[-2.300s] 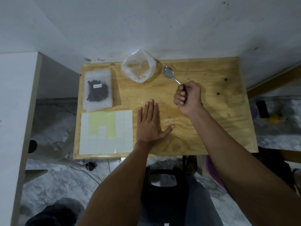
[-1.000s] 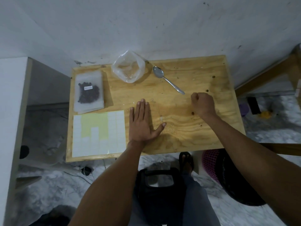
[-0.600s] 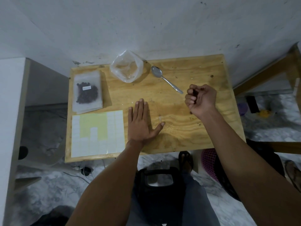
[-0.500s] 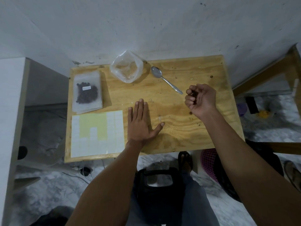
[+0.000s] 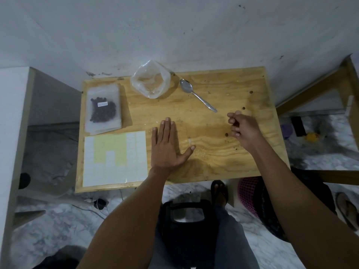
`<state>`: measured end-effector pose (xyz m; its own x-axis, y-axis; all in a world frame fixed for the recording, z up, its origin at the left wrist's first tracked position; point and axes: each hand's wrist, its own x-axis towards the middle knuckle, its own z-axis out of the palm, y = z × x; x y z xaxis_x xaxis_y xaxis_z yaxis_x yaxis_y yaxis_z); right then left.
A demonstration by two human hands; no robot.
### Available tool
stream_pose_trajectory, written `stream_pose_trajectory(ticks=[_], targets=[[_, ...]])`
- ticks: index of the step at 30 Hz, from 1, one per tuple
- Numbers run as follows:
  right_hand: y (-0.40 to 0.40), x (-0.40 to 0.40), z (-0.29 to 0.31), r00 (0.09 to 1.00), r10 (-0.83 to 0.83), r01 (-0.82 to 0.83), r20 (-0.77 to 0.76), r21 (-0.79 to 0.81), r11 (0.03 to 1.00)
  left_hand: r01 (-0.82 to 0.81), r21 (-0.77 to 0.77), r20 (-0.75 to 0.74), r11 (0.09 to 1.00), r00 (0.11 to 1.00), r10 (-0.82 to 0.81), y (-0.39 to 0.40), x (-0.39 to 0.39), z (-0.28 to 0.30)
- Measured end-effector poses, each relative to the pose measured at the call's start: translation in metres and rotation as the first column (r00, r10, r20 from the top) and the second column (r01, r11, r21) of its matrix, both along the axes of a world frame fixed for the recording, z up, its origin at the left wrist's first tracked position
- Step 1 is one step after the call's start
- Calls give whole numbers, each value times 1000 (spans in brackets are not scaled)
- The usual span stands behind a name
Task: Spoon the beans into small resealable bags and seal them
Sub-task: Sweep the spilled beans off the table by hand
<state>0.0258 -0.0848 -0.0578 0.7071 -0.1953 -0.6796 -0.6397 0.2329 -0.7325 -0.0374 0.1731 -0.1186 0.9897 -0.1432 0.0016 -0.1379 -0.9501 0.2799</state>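
Evidently the left hand lies flat, fingers straight, on the table — apparently a brace. Right hand, fingers loosely curled, grip unclear, hovers just below the spoon; the filled bean bag lies far left.

Bare table between the hands; spoon and plastic bag block the far edge.

Take your left hand, lying flat on the wooden table, as the landmark. Just to its left lies a label sheet. Behind that sheet rests a sealed bag of beans. Behind your left hand sits an open plastic bag, with a spoon to its right. Your right hand is well to the right, near the spoon's handle.
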Motion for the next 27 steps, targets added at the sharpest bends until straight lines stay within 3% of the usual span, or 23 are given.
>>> stream_pose_trajectory(ticks=[3,7,10,12,13,14,15,16,17,18,19,23,27], targets=[[-8,-7,0,997,-73,74,-7,178,981,3,4,-14,1000,1000,-3,0,0,2],[-6,-13,5,975,-207,221,-83,491,843,6,-10,-2,1000,1000,-6,0,-1,2],[-5,-17,6,966,-231,257,-120,577,775,2,-7,-3,1000,1000,-2,0,-1,1],[-4,-17,7,973,-181,230,-144,506,831,2,-3,-8,1000,1000,-2,0,0,1],[-2,-17,7,981,-136,180,-138,386,905,3,-3,-8,1000,1000,-3,0,0,1],[-1,-18,6,991,-64,82,-118,153,985,4,-3,-7,1000,1000,-4,0,0,1],[1,-19,4,991,68,-86,-112,-168,982,4,-1,-7,1000,1000,-4,0,0,1],[2,-21,2,958,235,-285,-163,-487,826,4,2,-8,1000,1000,-3,0,0,1],[4,-23,0,897,364,-430,-250,-685,588,3,5,-8,1000,1000,-3,0,0,1],[7,-26,-2,845,414,-504,-339,-765,401,2,6,-6,1000,1000,-2,0,0,1],[11,-28,-3,818,418,-533,-396,-795,290,1,5,0,1000,1000,-1,0,0,1],[30,-31,-6,758,426,-564,-493,-824,51,-1,-2,17,1000,1000,1,0,-1,0],[30,-38,-8,729,491,-507,-477,-858,-80,4,-9,15,1000,1000,-4,0,-1,0]])
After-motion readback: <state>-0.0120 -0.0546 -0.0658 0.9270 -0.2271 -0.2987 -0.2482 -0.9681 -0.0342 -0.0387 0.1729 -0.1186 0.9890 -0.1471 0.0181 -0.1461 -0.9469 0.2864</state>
